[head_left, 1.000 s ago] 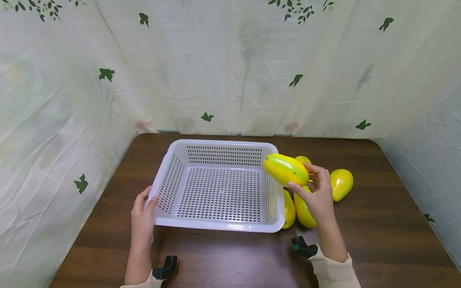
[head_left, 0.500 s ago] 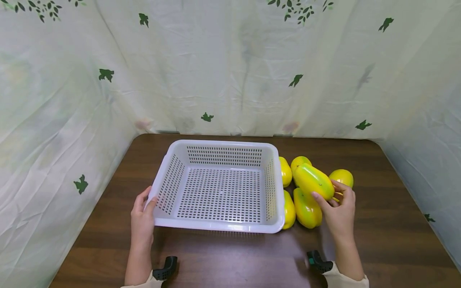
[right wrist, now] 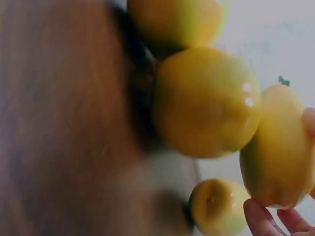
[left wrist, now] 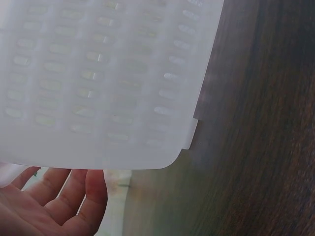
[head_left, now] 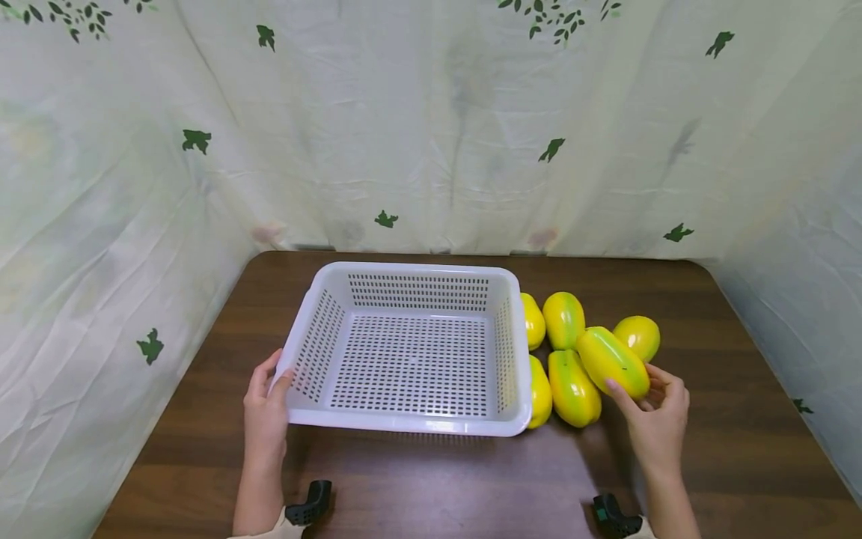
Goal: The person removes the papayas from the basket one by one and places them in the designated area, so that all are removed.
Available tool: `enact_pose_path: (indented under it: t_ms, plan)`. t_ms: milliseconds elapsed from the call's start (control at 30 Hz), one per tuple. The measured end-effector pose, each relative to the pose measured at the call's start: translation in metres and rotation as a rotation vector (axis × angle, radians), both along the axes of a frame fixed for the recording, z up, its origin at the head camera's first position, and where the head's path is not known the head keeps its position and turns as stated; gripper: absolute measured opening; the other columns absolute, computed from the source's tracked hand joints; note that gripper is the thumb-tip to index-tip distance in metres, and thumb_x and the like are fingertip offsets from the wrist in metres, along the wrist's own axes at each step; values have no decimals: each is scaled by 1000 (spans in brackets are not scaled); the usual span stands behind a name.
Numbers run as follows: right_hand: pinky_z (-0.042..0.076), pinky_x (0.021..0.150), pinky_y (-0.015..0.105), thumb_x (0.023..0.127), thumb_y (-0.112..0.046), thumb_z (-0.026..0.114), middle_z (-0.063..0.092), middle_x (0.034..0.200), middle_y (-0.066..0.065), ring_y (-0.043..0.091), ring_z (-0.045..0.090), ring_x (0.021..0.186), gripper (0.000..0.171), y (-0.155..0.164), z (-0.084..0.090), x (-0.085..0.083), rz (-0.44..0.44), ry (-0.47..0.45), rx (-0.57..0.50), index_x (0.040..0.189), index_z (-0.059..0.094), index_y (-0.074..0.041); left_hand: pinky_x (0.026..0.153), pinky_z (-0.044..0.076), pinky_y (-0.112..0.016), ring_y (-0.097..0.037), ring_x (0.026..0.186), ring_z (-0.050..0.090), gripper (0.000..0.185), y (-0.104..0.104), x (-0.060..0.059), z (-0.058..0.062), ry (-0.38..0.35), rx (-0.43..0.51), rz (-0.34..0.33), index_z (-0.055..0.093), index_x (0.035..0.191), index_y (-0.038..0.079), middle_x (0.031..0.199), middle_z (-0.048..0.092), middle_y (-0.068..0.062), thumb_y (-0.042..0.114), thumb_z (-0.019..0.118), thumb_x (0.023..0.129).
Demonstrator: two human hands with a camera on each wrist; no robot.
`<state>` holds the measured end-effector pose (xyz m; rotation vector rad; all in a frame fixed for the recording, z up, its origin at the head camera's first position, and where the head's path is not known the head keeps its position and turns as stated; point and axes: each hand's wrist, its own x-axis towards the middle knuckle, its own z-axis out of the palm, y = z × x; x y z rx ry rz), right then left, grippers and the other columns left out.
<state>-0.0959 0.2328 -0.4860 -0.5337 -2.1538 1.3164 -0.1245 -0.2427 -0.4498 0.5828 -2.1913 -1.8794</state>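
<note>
Backdrop: leaf-printed cloth walled a dark wooden table (head_left: 431, 479).
Right hand (head_left: 656, 419): gripped one papaya (head_left: 613, 361), lower right of frame, just beside the pile.
Left hand (head_left: 266, 408): held the white basket (head_left: 411, 423) rim, lower left.
Advice: I'd say keep the basket steadied.

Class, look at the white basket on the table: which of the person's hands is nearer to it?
Left. The left hand grips the white basket at its near left corner; the right hand is apart, to its right, holding a papaya.

papaya (head_left: 613, 361): yellow-green, oblong, tilted, right of centre among the other fruits
basket (head_left: 404, 423): white, perforated, empty, centre frame
</note>
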Motion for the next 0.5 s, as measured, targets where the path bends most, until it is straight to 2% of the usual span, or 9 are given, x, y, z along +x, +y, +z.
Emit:
enact_pose_path:
  t_ms: [133,233,300,367,500]
  plan:
    - [39,64,5,71,-23,77,37,105,2,3,41,82,61,1,2,10,-27,-56,11,117,45,-1,68,47,-21,-20,95,53,41,0,1,1,-5,8,-2,39,135,19,120,50,-11,26,44,95]
    - [37,61,4,71,-25,76,38,104,7,4,39,79,60,3,0,16,-48,-102,32,116,45,0,68,47,-21,-20,95,53,42,-1,1,1,2,8,-9,38,136,18,120,49,-12,26,43,95]
    - [35,59,5,73,-26,75,39,103,12,11,39,78,60,3,2,20,-56,-147,43,116,44,2,68,47,-21,-21,96,52,42,-2,1,-1,18,0,-16,38,136,18,120,49,-12,27,43,95]
    - [34,59,9,73,-28,75,40,101,14,15,39,78,61,3,2,23,-59,-194,60,116,44,2,67,47,-21,-22,95,52,43,-4,0,-5,47,8,-18,39,135,17,120,49,-14,27,45,94]
    - [32,62,28,75,-35,72,40,96,16,24,38,82,66,6,2,28,-38,-308,75,118,41,3,66,47,-22,-19,93,54,44,-6,0,-9,84,14,-26,41,134,18,119,50,-14,31,48,92]
